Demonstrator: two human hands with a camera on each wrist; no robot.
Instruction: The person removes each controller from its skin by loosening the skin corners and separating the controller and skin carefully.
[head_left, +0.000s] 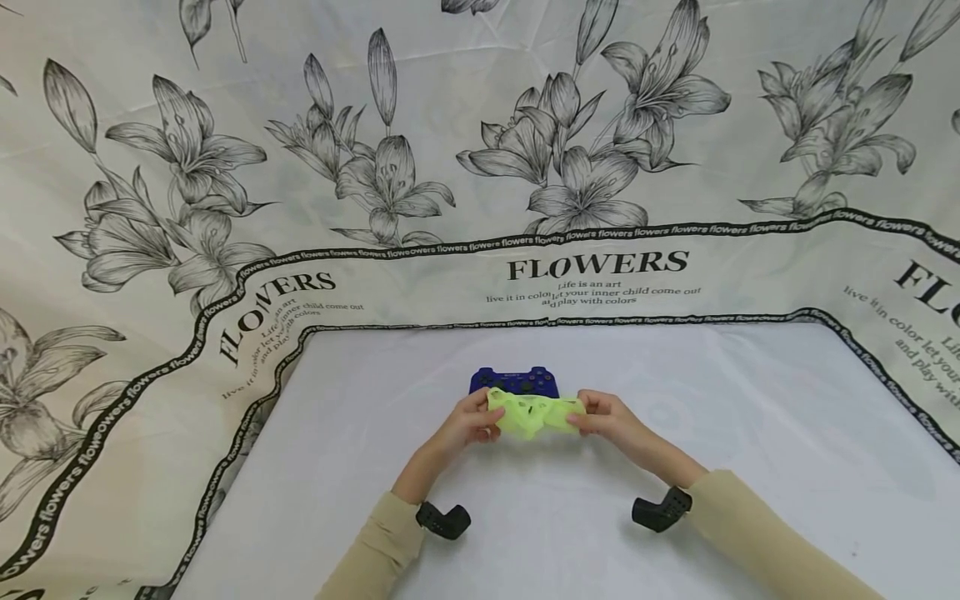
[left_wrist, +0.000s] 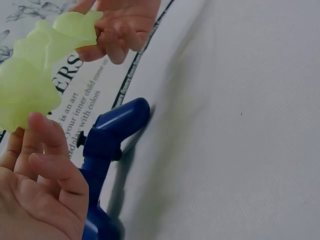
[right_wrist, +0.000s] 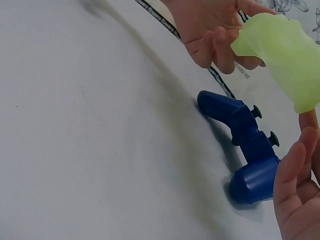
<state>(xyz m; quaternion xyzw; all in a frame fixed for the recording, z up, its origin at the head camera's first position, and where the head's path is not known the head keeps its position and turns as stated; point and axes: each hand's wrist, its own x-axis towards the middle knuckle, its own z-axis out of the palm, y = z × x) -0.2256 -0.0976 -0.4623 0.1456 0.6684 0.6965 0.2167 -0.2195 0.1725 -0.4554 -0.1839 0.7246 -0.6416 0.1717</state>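
A soft, translucent yellow-green silicone controller cover (head_left: 534, 415) is held up between both hands. My left hand (head_left: 468, 423) pinches its left end between thumb and fingers, and my right hand (head_left: 611, 419) pinches the right end. Openings show along the cover's upper side in the head view. Just behind it, a blue game controller (head_left: 513, 381) rests on the table, its near part hidden by the cover. In the left wrist view the controller (left_wrist: 112, 127) lies below the cover, apart from it. The right wrist view shows the controller's grips and thumbsticks (right_wrist: 250, 135).
A white cloth covers the table (head_left: 375, 467). Behind it hangs a flower-printed curtain (head_left: 420, 167) with a black lettered border. Each wrist carries a black camera mount (head_left: 444, 521).
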